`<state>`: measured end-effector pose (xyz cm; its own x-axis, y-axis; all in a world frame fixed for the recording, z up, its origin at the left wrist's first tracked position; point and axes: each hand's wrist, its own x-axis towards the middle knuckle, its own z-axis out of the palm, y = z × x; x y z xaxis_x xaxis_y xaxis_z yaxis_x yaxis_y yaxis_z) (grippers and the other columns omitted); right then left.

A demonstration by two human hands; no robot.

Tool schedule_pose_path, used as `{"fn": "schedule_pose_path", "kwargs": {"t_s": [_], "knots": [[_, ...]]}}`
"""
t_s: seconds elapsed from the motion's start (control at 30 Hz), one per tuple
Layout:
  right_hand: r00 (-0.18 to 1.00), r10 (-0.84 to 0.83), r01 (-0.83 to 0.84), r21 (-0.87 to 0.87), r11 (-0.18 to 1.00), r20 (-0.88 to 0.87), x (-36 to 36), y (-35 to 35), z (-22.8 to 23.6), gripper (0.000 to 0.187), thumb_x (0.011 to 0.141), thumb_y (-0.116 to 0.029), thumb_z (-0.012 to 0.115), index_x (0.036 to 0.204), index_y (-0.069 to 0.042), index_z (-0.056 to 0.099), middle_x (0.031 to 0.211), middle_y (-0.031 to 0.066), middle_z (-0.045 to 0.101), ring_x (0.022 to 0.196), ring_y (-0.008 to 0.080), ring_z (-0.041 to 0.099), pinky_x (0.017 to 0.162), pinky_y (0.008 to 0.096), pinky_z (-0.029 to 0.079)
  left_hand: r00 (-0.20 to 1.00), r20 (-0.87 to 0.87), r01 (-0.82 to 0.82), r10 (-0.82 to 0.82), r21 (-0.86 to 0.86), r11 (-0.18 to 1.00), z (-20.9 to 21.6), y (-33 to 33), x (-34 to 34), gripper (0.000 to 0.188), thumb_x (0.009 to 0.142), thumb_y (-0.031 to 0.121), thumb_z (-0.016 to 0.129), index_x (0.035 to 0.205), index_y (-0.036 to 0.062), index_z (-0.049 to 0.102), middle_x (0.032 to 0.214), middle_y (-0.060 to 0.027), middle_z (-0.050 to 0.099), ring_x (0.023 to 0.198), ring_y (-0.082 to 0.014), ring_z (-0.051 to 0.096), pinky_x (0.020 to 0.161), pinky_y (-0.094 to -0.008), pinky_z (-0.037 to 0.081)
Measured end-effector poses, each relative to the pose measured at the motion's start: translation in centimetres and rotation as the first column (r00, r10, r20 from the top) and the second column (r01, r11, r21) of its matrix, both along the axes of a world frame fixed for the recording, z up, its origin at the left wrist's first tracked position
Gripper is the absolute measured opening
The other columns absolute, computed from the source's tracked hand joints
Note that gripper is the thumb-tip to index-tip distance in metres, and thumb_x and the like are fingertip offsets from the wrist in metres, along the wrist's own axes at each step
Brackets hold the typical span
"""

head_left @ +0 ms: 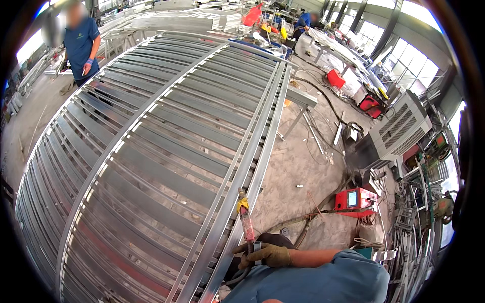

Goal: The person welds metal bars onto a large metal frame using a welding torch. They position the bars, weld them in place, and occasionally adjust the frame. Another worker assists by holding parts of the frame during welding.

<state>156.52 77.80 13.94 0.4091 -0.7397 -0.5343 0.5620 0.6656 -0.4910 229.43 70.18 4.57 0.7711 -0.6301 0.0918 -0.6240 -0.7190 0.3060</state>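
My right hand (275, 255), in a brownish work glove, comes in from the lower right. Its fingers are closed round the lower end of a welding torch (246, 224) with a reddish see-through body, yellow wrapping and a narrow metal tip. The tip points away from me, over the edge rail (262, 151) of a large metal slatted panel (166, 166). A small grey rectangular piece (258, 252) shows at the gloved fingers; whether it belongs to the torch I cannot tell. A dark hose (241, 278) trails below the hand. My left hand does not show.
Right of the panel, a red machine with a small screen (355, 200) stands on the floor amid cables (303, 220). Beyond it is a large grey vented cabinet (399, 129). Metal lengths (406, 237) crowd the right side. A person in blue (81, 43) stands at the panel's far left.
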Motion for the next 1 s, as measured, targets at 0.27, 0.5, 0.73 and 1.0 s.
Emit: {"fn": "schedule_pose_path", "kwargs": {"t_s": [0.27, 0.5, 0.73, 1.0], "knots": [[0.997, -0.040, 0.043, -0.043, 0.998, 0.060, -6.0, -4.9, 2.4, 0.056, 0.108, -0.012, 0.065, 0.160, 0.001, 0.052, 0.109, 0.0115, 0.076, 0.107, 0.0207, 0.073, 0.099, 0.0332, 0.055, 0.814, -0.310, 0.398, -0.492, -0.319, 0.860, -1.7, -8.4, -22.9, 0.071, 0.100, 0.056, 0.071, 0.155, 0.0131, 0.060, 0.133, -0.0188, 0.076, 0.112, -0.0292, 0.073, 0.094, -0.0442, 0.061], [0.979, -0.035, 0.070, -0.169, 0.983, 0.199, -20.2, -6.8, 0.4, 0.060, 0.103, -0.014, 0.068, 0.159, 0.002, 0.054, 0.103, 0.0073, 0.073, 0.095, 0.0165, 0.069, 0.086, 0.0316, 0.055, 0.319, -0.600, 0.468, -0.734, -0.573, 0.672, 5.7, -12.8, -62.8, 0.023, 0.107, 0.016, 0.072, 0.125, 0.0017, 0.072, 0.102, -0.0030, 0.067, 0.088, -0.0139, 0.061, 0.078, -0.0316, 0.053], [0.983, -0.128, 0.148, -0.156, 0.977, 0.131, -42.5, -8.6, 2.7, 0.060, 0.106, -0.014, 0.070, 0.161, 0.003, 0.052, 0.113, 0.0070, 0.074, 0.113, 0.0155, 0.069, 0.105, 0.0306, 0.052, 0.235, -0.585, 0.572, -0.776, -0.562, 0.598, 10.3, -18.8, -93.1, 0.029, 0.100, 0.012, 0.079, 0.126, 0.0022, 0.075, 0.097, 0.0030, 0.066, 0.086, -0.0103, 0.060, 0.078, -0.0290, 0.052], [0.783, -0.574, 0.620, -0.360, 0.697, 0.239, -60.8, -13.8, 2.7, 0.052, 0.102, -0.011, 0.071, 0.153, -0.002, 0.062, 0.101, 0.0131, 0.072, 0.110, 0.0369, 0.070, 0.107, 0.0554, 0.050, 0.276, -0.457, 0.593, -0.846, -0.612, 0.524, 10.0, -30.4, -111.8, 0.035, 0.098, 0.019, 0.082, 0.129, 0.0033, 0.077, 0.093, 0.0015, 0.071, 0.086, -0.0082, 0.062, 0.079, -0.0261, 0.053]]}}
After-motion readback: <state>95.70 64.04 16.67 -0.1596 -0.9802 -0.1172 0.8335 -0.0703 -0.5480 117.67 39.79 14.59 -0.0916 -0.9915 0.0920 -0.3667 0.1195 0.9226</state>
